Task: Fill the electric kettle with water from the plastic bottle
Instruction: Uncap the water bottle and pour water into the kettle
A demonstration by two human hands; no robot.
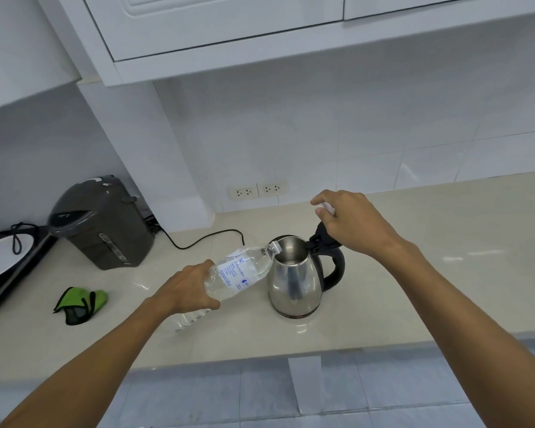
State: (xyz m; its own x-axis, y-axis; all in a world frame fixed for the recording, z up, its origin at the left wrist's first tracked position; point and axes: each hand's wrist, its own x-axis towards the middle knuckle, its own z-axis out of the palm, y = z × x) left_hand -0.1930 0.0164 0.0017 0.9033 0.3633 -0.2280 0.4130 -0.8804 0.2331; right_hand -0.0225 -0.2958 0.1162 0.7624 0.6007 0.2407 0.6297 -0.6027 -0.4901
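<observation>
A steel electric kettle with a black handle stands on the pale counter, its lid raised. My left hand grips a clear plastic bottle near its base and holds it tilted, the open neck resting over the kettle's rim. Water fills part of the bottle. My right hand hovers above the kettle's handle and lid, holding the lid up, and pinches a small white cap in its fingertips.
A dark grey hot-water dispenser stands at the back left, its black cord trailing across the counter. A green cloth lies front left. A black appliance sits at the left edge. Wall sockets are behind.
</observation>
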